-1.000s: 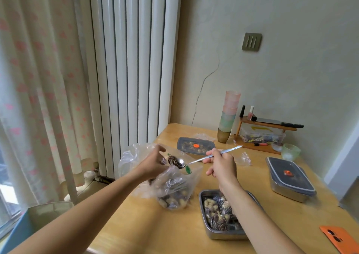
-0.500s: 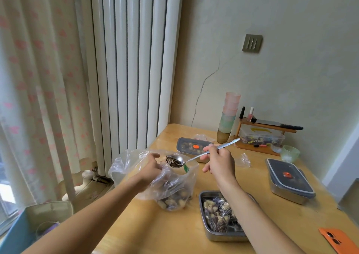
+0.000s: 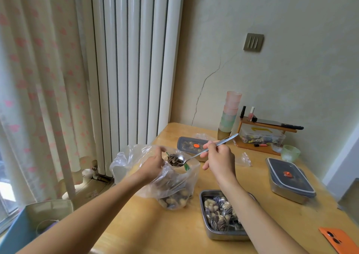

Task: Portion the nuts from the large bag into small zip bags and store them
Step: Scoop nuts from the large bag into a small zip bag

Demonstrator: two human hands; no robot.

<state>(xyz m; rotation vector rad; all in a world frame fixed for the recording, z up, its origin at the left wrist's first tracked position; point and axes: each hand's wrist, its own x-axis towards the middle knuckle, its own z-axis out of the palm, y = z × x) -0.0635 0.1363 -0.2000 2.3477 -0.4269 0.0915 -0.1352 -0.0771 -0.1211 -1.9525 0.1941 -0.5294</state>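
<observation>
While the left hand [image 3: 153,164] gripped a zip bag [image 3: 192,170] above the large bag [image 3: 174,195], the right hand [image 3: 220,161] pinched a loaded spoon [image 3: 175,160] there; filled bags [image 3: 221,215] lay in the tray [image 3: 223,235] beside it, with plenty seemingly left.

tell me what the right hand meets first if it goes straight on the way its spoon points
Likely the left hand, gripping the large clear plastic bag: the loaded metal spoon sits beside its fingers. Depth is unclear.
</observation>
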